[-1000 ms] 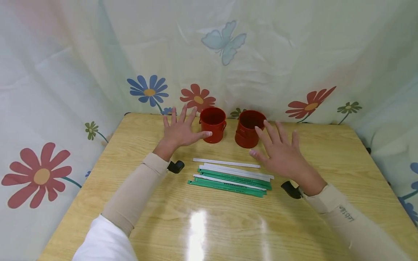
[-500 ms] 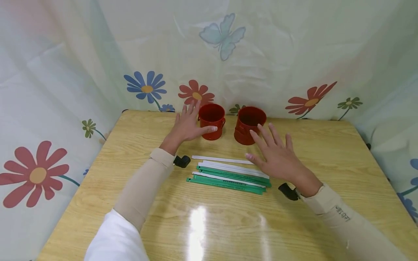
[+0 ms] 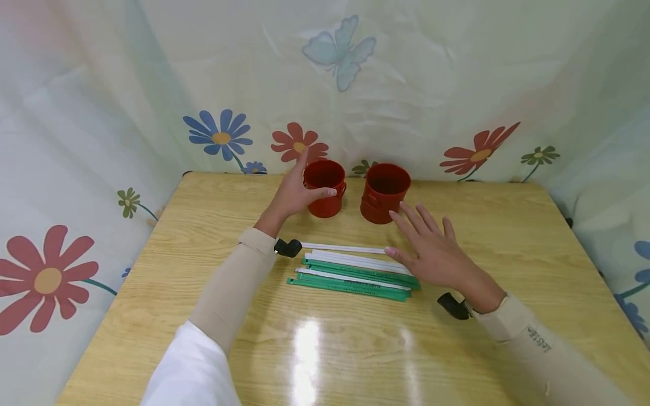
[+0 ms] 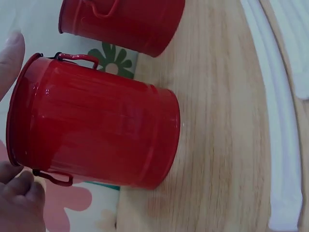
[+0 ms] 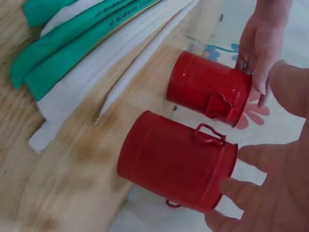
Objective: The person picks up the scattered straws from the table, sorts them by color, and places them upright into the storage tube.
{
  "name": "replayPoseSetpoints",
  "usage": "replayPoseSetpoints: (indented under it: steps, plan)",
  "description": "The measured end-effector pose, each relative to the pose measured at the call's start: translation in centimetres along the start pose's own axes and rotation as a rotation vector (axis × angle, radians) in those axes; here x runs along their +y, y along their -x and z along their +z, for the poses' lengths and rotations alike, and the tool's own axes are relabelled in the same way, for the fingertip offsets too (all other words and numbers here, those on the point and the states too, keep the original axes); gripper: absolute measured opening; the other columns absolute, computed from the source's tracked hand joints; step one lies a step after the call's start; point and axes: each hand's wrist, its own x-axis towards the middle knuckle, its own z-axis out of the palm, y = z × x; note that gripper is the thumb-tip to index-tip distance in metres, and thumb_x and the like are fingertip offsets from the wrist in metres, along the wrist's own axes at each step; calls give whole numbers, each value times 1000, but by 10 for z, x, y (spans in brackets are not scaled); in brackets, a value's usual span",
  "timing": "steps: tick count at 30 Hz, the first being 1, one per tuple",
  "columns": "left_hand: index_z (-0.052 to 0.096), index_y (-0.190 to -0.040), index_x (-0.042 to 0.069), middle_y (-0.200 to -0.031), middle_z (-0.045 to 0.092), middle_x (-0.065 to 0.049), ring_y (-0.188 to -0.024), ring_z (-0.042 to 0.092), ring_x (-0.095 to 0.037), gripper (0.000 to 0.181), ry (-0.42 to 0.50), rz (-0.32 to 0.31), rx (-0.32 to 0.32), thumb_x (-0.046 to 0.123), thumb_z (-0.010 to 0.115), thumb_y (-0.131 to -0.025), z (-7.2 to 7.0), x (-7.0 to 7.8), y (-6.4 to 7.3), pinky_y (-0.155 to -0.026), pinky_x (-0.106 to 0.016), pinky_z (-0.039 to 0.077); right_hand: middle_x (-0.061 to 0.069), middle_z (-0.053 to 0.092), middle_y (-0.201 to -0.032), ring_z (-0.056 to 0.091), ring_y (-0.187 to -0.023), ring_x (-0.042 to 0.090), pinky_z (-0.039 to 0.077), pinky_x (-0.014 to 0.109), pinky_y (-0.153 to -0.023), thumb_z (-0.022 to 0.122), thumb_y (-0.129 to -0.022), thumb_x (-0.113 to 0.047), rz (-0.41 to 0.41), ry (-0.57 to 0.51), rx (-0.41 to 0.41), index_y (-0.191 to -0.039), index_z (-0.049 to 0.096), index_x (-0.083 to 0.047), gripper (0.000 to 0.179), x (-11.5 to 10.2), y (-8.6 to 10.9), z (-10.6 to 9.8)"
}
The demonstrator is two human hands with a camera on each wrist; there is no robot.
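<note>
Two small red buckets with side handles stand upright near the table's back edge. At the left bucket (image 3: 325, 203), my left hand (image 3: 293, 194) comes in from the left, thumb stretched across its front near the rim. In the left wrist view, bent fingers (image 4: 21, 193) lie right at the rim by the lower handle, while the thumb (image 4: 10, 58) stands off the rim on the other side. My right hand (image 3: 431, 248) is spread in front of the right bucket (image 3: 382, 208). Its fingertips overlap that bucket's rim in the right wrist view, and it holds nothing.
Several long, slim white and green paper-wrapped strips (image 3: 355, 276) lie side by side on the wooden table (image 3: 244, 349), in front of the buckets. The green ones carry print. A flowered cloth backdrop (image 3: 431, 84) hangs behind the table and along both sides.
My left hand has moved right, from spread beside the left bucket to around its near rim, fingers closer together. The right hand has shifted slightly, still spread. Both buckets and the strips stay put.
</note>
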Motion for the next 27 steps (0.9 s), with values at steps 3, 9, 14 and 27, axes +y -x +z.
replayPoseSetpoints:
  steps: [3, 9, 14, 27]
  plan:
    - [11, -169, 25, -166, 41, -8, -148, 43, -27, 116, 26, -7, 5, 39, 88, -84, -2, 1, -1, -108, -51, 55, 17, 9, -176, 4, -161, 50, 0, 86, -115, 58, -104, -49, -5, -24, -5, -167, 23, -17, 79, 1, 0, 0]
    - [12, -169, 31, -165, 43, -4, -148, 43, -24, 115, 62, -26, 7, 38, 88, -83, -2, 1, -3, -109, -48, 55, 18, 18, -174, 15, -158, 52, 10, 86, -115, 66, -102, -40, -55, -63, 24, -163, 35, -16, 72, 10, 0, 4]
    - [17, -168, 30, -163, 46, -1, -145, 45, -22, 112, 68, -30, 19, 36, 89, -83, 0, 0, -3, -107, -46, 56, 22, 32, -168, 30, -153, 50, 27, 75, -119, 71, -99, -28, -107, -135, 72, -158, 43, -10, 68, 18, -3, 14]
    - [37, -162, 21, -155, 52, -3, -141, 48, -25, 94, 76, -43, 14, 32, 89, -84, -1, 3, -3, -102, -47, 59, 17, 75, -124, 72, -110, 35, 59, 55, -96, 78, -90, -2, -62, -275, 160, -122, 75, -1, 32, 23, -16, 35]
